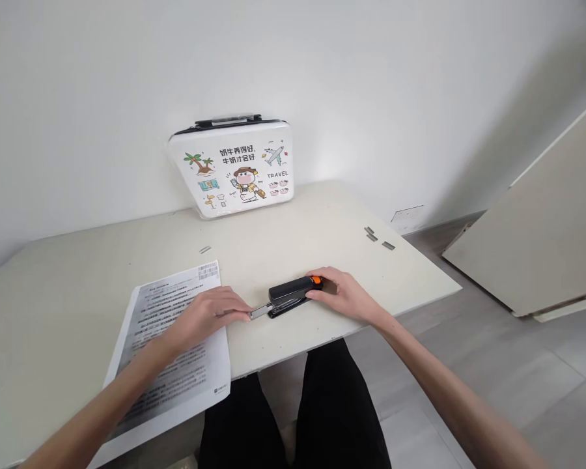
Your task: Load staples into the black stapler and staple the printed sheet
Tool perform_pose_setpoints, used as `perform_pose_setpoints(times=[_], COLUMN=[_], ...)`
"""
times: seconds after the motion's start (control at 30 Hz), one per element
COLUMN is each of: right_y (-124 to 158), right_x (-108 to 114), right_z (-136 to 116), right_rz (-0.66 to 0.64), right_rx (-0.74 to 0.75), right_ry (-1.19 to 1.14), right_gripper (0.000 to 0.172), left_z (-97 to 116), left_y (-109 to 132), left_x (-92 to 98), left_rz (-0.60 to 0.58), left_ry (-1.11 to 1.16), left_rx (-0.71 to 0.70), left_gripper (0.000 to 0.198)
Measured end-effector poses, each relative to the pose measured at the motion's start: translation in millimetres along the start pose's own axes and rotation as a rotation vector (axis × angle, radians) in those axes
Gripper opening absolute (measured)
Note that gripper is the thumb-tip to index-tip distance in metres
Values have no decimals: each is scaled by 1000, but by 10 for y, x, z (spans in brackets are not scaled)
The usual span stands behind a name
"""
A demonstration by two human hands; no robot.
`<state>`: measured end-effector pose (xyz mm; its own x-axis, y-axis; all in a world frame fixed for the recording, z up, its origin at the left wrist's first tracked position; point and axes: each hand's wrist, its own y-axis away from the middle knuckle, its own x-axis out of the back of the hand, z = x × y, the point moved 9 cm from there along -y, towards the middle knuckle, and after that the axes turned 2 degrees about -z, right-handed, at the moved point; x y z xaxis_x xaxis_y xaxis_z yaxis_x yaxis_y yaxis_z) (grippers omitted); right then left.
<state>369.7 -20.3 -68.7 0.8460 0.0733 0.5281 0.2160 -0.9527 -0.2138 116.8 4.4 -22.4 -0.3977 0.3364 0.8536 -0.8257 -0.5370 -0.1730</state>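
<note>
A black stapler [292, 290] with an orange tab lies on the white table in front of me. My right hand [339, 293] is closed around its right end, thumb on the near side and fingers on the far side. From its left end a metal staple tray [260, 312] sticks out. Between the thumb and fingertips of my left hand [209, 316] the outer end of that tray is pinched. Under my left wrist lies a printed sheet of paper [176, 391], partly hidden by my forearm.
A white cartoon-printed case [234, 172] stands against the wall at the back of the table [273, 241]. Several staple strips [372, 238] lie near the right edge, and another small strip [205, 249] lies beyond the paper. A pale panel [532, 228] stands on the floor at right.
</note>
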Motion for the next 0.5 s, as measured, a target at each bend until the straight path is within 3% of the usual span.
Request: perform_pose_setpoints(times=[0.23, 0.5], right_y=[-35, -34], right_x=[9, 11], right_z=[-54, -19], right_rz=[-22, -14], right_rx=[32, 32], right_ry=[-2, -6], right_gripper=[34, 35], left_z=[51, 4], left_y=[-473, -493], left_x=[-185, -263], left_rz=[-62, -43], left_ry=[-55, -181], left_rx=[-65, -107], left_gripper=[44, 48])
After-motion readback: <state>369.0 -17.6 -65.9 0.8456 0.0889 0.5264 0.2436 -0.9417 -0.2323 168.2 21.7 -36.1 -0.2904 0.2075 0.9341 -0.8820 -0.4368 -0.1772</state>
